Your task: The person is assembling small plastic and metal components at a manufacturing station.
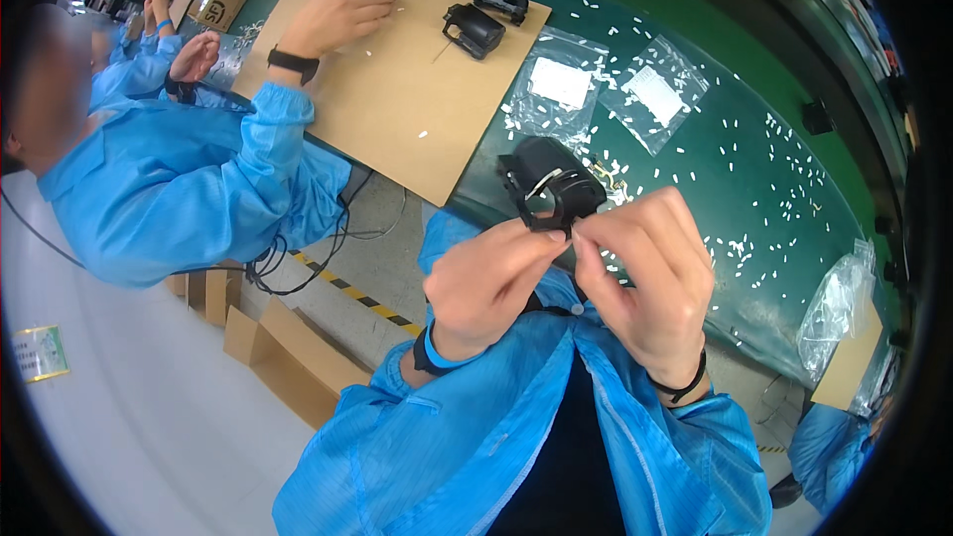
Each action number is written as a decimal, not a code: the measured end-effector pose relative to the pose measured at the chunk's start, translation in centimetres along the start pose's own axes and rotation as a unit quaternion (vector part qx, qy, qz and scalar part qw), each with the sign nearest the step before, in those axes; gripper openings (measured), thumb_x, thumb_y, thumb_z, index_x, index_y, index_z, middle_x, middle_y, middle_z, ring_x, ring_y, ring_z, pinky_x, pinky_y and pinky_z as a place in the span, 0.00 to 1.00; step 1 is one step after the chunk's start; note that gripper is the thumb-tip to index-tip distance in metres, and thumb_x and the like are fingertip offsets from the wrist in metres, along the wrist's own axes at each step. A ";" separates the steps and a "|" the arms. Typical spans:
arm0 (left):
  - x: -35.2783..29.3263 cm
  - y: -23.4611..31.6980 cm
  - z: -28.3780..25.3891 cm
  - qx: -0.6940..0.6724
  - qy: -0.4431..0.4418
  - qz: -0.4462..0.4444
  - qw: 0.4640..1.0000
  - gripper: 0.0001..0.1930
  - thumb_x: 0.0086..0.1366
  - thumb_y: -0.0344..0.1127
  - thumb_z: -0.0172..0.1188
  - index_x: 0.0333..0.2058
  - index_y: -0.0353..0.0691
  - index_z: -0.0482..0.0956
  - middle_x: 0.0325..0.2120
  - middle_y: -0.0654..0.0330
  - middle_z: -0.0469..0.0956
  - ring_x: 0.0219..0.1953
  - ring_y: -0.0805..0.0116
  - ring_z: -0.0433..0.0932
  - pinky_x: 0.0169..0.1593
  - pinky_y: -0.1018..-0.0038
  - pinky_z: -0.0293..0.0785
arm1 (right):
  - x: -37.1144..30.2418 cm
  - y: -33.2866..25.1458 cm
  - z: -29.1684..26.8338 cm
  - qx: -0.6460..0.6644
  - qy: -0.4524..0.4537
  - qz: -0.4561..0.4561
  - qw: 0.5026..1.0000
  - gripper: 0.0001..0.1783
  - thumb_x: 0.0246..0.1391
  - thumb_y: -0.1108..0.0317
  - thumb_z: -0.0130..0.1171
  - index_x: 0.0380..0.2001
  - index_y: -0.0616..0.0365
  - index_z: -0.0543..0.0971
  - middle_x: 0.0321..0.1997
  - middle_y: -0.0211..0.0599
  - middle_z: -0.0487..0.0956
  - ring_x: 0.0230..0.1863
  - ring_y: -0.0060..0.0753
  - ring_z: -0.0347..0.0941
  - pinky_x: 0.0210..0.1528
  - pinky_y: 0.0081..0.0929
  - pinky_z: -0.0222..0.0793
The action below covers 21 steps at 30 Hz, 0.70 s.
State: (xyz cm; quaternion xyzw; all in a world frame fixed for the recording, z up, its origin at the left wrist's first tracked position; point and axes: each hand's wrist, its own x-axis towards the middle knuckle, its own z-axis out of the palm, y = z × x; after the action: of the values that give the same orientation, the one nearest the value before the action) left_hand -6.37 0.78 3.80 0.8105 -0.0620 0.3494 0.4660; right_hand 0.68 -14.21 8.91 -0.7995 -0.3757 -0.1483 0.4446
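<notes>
A black plastic housing (pixel 544 167) with a rounded back and an open frame-like end is tilted just above the table's near edge, in front of me. My left hand (pixel 491 283) is closed, its fingertips pinching the lower edge of the housing's frame. Close beside it, my right hand (pixel 655 278) makes a pinch of thumb and forefinger at the same lower edge. Whatever lies between the right fingertips is too small or too hidden to name. Both wrists wear dark bands below blue sleeves.
Small white pieces lie scattered over the green table (pixel 685 223). Clear bags (pixel 653 94) with white contents lie beyond the housing. Similar black parts (pixel 475 32) rest on a cardboard sheet (pixel 397 99), where a co-worker's hand (pixel 333 15) reaches. A clear plastic bag (pixel 837 313) is at right.
</notes>
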 end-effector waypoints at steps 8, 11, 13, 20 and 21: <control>-0.1 0.4 0.9 -0.077 0.050 -0.058 0.994 0.11 0.53 0.18 0.70 0.37 0.31 0.83 0.32 0.47 0.84 0.33 0.57 0.86 0.33 0.72 0.81 | 0.0 1.1 -0.4 0.023 0.011 -0.025 0.999 0.13 0.38 0.82 0.71 0.31 0.63 0.82 0.29 0.36 0.79 0.31 0.36 0.74 0.32 0.29 0.68; 0.2 0.1 1.4 0.024 0.057 0.040 0.997 0.12 0.53 0.18 0.70 0.37 0.31 0.83 0.33 0.48 0.84 0.34 0.57 0.86 0.34 0.72 0.82 | -0.1 0.1 0.0 0.070 0.021 0.088 0.993 0.11 0.40 0.82 0.71 0.31 0.63 0.82 0.29 0.37 0.79 0.31 0.36 0.74 0.32 0.29 0.69; 0.3 -0.2 1.5 0.065 0.064 0.094 0.991 0.12 0.52 0.18 0.70 0.38 0.31 0.83 0.34 0.48 0.84 0.34 0.57 0.86 0.34 0.72 0.82 | -0.2 0.0 0.3 0.075 0.029 0.101 0.992 0.11 0.41 0.83 0.70 0.31 0.63 0.81 0.29 0.38 0.79 0.31 0.36 0.74 0.32 0.29 0.69; 0.1 -0.5 1.4 -0.025 0.065 -0.011 0.998 0.14 0.51 0.17 0.70 0.38 0.32 0.83 0.33 0.51 0.84 0.33 0.60 0.85 0.34 0.74 0.81 | 0.2 1.1 0.0 0.058 -0.002 0.029 0.998 0.11 0.41 0.84 0.67 0.31 0.64 0.82 0.29 0.38 0.80 0.30 0.38 0.74 0.31 0.29 0.69; 0.1 -0.6 1.4 -0.082 0.066 -0.040 0.994 0.13 0.51 0.17 0.70 0.37 0.32 0.83 0.32 0.50 0.84 0.32 0.60 0.85 0.34 0.74 0.81 | 0.2 1.4 -0.2 0.050 -0.012 -0.010 0.999 0.11 0.41 0.84 0.67 0.31 0.64 0.82 0.29 0.38 0.80 0.30 0.38 0.73 0.31 0.29 0.69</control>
State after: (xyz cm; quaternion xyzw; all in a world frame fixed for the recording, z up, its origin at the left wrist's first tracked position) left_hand -5.36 0.01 3.02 0.7468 -0.0269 0.3767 0.5474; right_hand 1.84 -14.69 8.30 -0.7739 -0.3963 -0.1238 0.4782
